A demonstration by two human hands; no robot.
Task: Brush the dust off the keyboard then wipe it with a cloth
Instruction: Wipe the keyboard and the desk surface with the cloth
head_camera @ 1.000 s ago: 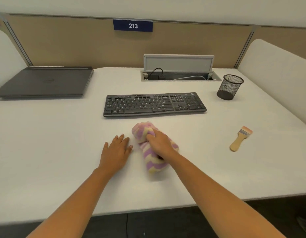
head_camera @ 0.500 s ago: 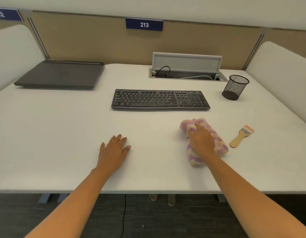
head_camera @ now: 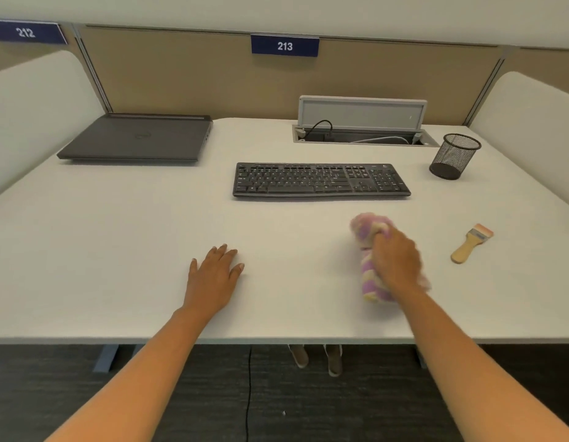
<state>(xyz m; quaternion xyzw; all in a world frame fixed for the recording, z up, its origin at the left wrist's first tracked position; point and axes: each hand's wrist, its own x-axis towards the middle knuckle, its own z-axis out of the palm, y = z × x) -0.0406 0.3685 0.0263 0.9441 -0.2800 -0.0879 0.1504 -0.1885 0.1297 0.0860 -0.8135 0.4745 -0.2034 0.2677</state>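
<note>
The keyboard (head_camera: 321,180) lies on the desk (head_camera: 117,244) on the far side of both hands. Its long axis runs left to right. The right hand (head_camera: 396,260) is the nearer of the two and sits just on the near side of the keyboard's right end. The left hand (head_camera: 214,275) is about in line with the keyboard's left end but further back toward the person.

The right hand's fingers are curled round a bunched pink, purple and cream cloth (head_camera: 367,272), which rests on the desk beneath it with its length running near to far. The left hand lies flat on the desk, fingers straight, holding nothing.

The brush (head_camera: 470,244) lies on the desk to the right of the right hand and apart from it. Its handle points near-left and its bristles far-right, so the handle is the end closer to that hand.

Whether the brushing is already done cannot be told here. If it is, the cloth only has to travel straight toward the far side to reach the right-hand keys, then sweep left along the long axis. If not, the right hand is better placed for the brush and would have to let go of the cloth first.
</note>
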